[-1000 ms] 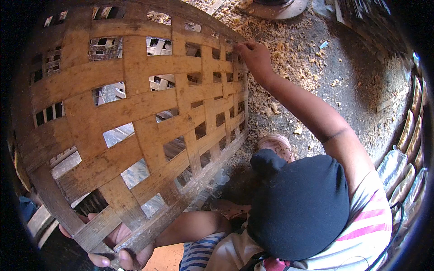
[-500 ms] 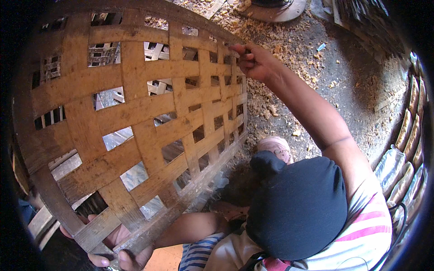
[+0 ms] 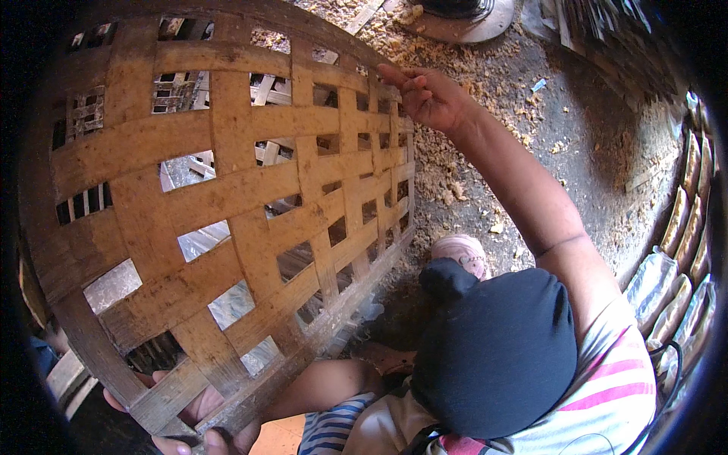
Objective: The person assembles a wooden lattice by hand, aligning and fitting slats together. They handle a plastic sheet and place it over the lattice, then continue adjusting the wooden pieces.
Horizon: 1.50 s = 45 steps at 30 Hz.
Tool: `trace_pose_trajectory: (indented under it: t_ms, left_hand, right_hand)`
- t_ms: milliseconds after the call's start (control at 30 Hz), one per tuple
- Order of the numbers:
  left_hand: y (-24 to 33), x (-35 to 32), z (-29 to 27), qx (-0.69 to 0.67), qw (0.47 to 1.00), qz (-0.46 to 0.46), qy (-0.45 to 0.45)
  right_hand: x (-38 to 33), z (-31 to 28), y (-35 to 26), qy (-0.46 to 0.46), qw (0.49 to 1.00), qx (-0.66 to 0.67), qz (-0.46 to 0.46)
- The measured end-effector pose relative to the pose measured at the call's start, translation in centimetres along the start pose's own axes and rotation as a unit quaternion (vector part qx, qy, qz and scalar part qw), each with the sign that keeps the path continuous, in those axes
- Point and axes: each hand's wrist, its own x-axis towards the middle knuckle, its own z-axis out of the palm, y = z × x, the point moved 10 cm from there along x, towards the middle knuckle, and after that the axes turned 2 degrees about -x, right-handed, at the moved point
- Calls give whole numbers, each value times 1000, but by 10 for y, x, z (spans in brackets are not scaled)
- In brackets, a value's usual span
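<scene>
A large woven panel (image 3: 250, 186) of flat brown strips with square gaps fills the left half of the head view, tilted on edge. At its lower corner my left hand (image 3: 203, 413) is closed round the edge strip, with some fingers behind the lattice and the thumb in front. My right hand (image 3: 428, 97) is up at the panel's far right edge, palm partly showing. Its index finger reaches out against that edge while the other fingers are loosely bent. Nothing shows gripped in that hand.
A dark rounded cloth-covered shape (image 3: 497, 349) blocks the lower middle. Below the panel is a pink shoe (image 3: 461, 250) on a dirt floor (image 3: 523, 159) strewn with crumbs. Long plastic-wrapped packs (image 3: 679, 235) line the right rim. A dark round base (image 3: 462, 15) stands at the top.
The panel has shifted slightly to the right, my left hand slightly right and down with it. My right index finger has stretched further out along the far edge.
</scene>
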Motion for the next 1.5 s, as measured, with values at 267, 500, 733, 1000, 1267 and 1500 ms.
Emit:
trace_pose_trajectory:
  t_ms: [267,500,733,1000,1267,1500]
  left_hand:
    - [-3,-2,-2,-3,1000,-2,8]
    - [-8,-5,0,-7,1000,-8,14]
    - [-12,-8,-4,-2,1000,-10,19]
    - [-19,-10,-4,-4,1000,-15,19]
    - [-19,-12,-6,0,1000,-16,23]
    - [-19,-13,-7,-4,1000,-16,24]
  right_hand:
    - [17,2,-2,45,997,-30,-57]
    - [20,-16,-10,137,980,-81,-116]
    - [11,-1,-2,161,981,-33,-103]
    - [16,-15,-4,190,957,-65,-208]
    - [-20,-12,-41,143,937,-97,-303]
    - [-70,-12,-134,328,425,-725,-431]
